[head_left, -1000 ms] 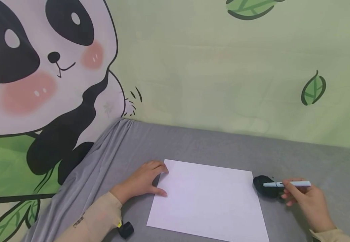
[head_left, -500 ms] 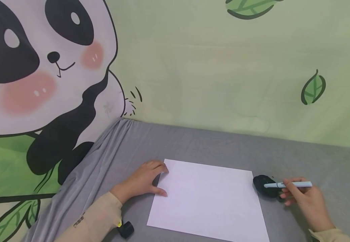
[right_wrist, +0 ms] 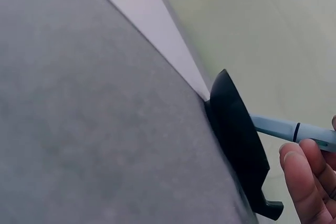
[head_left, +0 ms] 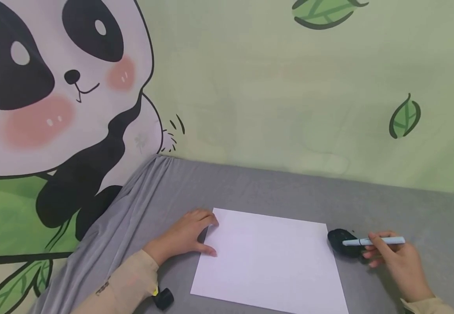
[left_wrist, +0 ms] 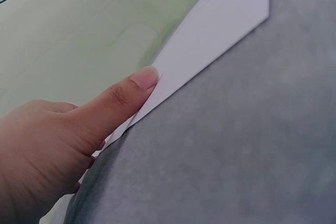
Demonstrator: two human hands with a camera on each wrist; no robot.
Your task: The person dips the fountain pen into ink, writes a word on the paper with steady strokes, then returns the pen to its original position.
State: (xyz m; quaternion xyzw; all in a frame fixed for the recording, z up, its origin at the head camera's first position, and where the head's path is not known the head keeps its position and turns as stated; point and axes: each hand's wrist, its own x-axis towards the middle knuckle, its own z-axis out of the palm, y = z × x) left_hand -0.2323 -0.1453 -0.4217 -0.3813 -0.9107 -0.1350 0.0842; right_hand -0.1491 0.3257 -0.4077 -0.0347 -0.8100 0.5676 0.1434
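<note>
A pale blue pen (head_left: 391,240) is held between the thumb and fingers of my right hand (head_left: 401,261). It lies almost level, its front end over a shallow black dish (head_left: 340,237) in the head view. From the right wrist, the near wall of the dish (right_wrist: 236,124) hides the pen's tip. My left hand (head_left: 184,233) rests at the left edge of a blank white sheet of paper (head_left: 270,261), thumb and fingers spread. In the left wrist view its thumb (left_wrist: 144,78) presses on the paper's edge.
Grey cloth (head_left: 250,183) covers the table. A small black cylindrical object (head_left: 163,299) with a bit of yellow sits beside my left sleeve (head_left: 121,279). Behind the table hangs a green backdrop (head_left: 250,87) printed with a panda (head_left: 133,117) and leaves.
The pen's front end has shifted very slightly to the right over the dish. The head view has tilted a little; the left hand and paper stay put.
</note>
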